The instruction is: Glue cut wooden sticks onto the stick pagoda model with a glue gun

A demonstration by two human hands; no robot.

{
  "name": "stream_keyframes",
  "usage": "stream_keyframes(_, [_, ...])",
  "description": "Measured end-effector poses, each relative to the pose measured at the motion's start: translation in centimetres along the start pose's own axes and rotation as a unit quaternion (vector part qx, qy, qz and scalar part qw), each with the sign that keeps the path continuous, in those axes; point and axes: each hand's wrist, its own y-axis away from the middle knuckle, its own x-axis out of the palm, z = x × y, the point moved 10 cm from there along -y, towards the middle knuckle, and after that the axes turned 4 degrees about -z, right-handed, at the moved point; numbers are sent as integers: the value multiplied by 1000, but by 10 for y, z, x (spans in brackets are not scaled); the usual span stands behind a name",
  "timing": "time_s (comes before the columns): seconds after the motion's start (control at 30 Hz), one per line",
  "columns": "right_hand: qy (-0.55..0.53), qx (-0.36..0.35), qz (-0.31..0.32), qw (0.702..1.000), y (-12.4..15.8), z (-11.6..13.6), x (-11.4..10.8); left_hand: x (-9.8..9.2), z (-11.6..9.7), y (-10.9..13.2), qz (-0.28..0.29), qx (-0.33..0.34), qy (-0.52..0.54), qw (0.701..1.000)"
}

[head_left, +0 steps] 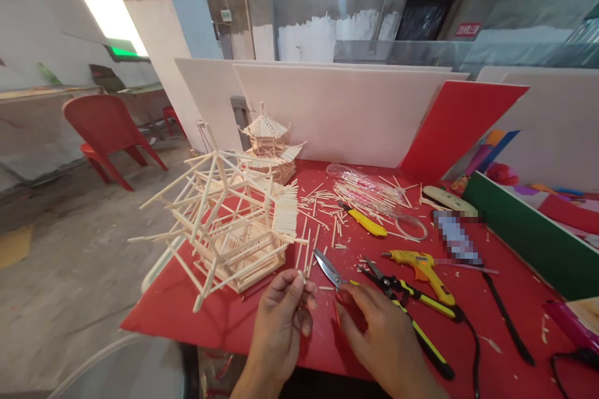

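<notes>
My left hand [283, 315] is closed in a pinch on a short wooden stick piece [302, 277], just in front of the stick-built pavilion frame [219, 212]. The piece is mostly covered by the thumb and fingers. Beside it, my right hand [381, 330] curls over the handles of a pair of scissors [329, 268]. The silver blades point away to the upper left, while the fingers hide most of the handles. Several thin sticks [314, 243] lie on the red tabletop [224, 327] beyond both hands.
Right of my right hand lie black-and-yellow cutters [421, 299] and a yellow glue gun [423, 268]. Farther back are a yellow utility knife [367, 222], a plastic bag of sticks [369, 190] and a finished stick pagoda [266, 143]. A green-sided box [519, 234] stands at right.
</notes>
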Motion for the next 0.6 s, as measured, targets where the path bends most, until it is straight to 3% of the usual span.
stream_keyframes(0.1, [182, -22, 0, 983, 20, -24, 4, 1, 5, -2, 10, 1, -10, 1000])
stream_keyframes(0.33, [278, 2, 63, 959, 15, -30, 27, 3, 9, 1, -5, -3, -22, 1000])
stream_keyframes(0.47, [243, 11, 49, 969, 9, -37, 19, -2, 7, 4, -7, 4, -30, 1000])
stream_keyframes(0.6, [89, -27, 42, 995, 17, -31, 11, -3, 5, 6, -11, 18, -50, 999])
